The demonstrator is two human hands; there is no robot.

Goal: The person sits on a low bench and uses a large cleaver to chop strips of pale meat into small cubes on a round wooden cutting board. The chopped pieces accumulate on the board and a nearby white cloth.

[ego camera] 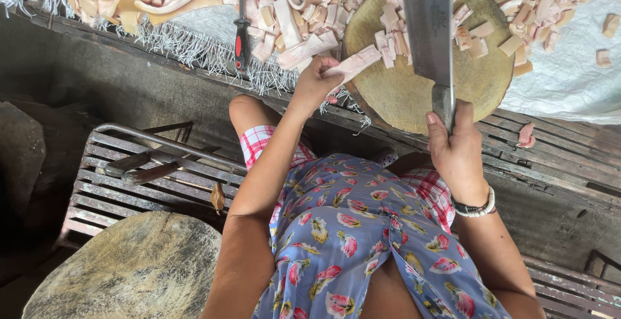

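Note:
My left hand grips a long pale pink strip of pork skin and holds it at the near edge of the round wooden chopping block. My right hand is closed around the handle of a big cleaver, whose broad grey blade is raised over the block. Several cut pale pieces lie on the block's far side.
A heap of uncut skin strips lies on a white fringed cloth. A red-handled sharpening steel rests among them. A metal grate with a tool and a second round block sit at lower left.

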